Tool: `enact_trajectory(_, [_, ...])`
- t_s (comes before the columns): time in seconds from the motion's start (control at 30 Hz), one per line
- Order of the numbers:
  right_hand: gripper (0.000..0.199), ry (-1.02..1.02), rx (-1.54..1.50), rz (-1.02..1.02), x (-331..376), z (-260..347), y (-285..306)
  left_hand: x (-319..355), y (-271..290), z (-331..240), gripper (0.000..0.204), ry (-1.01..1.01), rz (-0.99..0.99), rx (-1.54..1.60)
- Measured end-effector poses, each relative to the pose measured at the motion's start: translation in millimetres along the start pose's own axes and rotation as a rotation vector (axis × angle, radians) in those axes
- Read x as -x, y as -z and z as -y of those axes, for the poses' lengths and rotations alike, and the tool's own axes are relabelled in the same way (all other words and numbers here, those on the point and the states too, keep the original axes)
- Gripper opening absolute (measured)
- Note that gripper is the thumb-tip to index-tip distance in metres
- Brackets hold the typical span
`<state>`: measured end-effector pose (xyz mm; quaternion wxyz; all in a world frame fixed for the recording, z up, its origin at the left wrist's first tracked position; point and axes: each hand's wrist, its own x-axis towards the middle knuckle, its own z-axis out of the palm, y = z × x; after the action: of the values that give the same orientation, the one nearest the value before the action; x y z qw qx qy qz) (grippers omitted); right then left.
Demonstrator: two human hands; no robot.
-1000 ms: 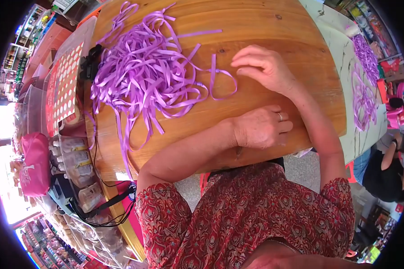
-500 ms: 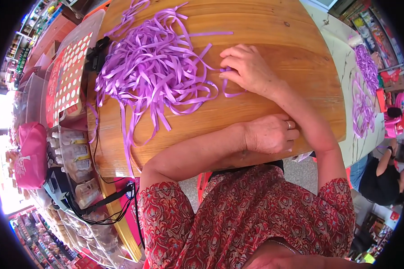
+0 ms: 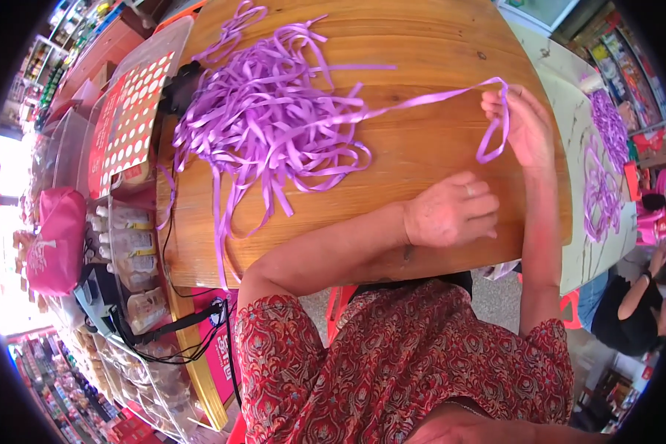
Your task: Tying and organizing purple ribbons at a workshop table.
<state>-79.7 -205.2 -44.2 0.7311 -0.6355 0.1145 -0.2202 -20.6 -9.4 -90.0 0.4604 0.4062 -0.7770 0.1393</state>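
A round wooden counter carries 1 tangled heap of purple ribbon strips (some ends trail over its near edge) toward its left side.

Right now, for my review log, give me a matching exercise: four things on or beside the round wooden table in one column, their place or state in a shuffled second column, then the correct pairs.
Things:
1. right hand
2. left hand
3. heap of purple ribbon strips
4. pink fabric bag

Place or state:
A. lies loose on the round wooden table
B. rests flat on the tabletop, holding nothing
C. sits off the table's left side
D. pinches a single purple ribbon strip lifted from the heap

Pairs: 1-D, 2-B, 3-A, 4-C
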Motion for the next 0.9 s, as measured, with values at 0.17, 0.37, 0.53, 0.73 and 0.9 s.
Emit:
enact_trajectory(0.17, [0.018, 0.030, 0.096, -0.020, 17.6, 7.1, 7.7, -7.3, 13.3, 9.1, 0.035, 0.143, -0.192, -0.101])
enact_trajectory(0.37, [0.017, 0.121, 0.321, 0.100, 42.6, 18.9, -15.3, -37.9, 49.0, 13.0, 0.046, 0.380, -0.345, -0.181])
enact_trajectory(0.53, [0.020, 0.087, 0.361, 0.100, 56.2, 33.4, -40.8, -42.6, 53.9, 10.3, 0.039, 0.606, -0.221, 0.047])
enact_trajectory(0.73, [0.022, 0.073, 0.189, 0.073, 59.7, 23.8, -44.1, -28.0, 47.6, 18.6, 0.021, 0.626, -0.239, 0.057])
enact_trajectory(0.9, [0.021, 0.057, 0.299, 0.084, 69.1, 24.7, -42.1, -33.6, 47.4, 10.1, 0.015, 0.559, -0.193, 0.037])
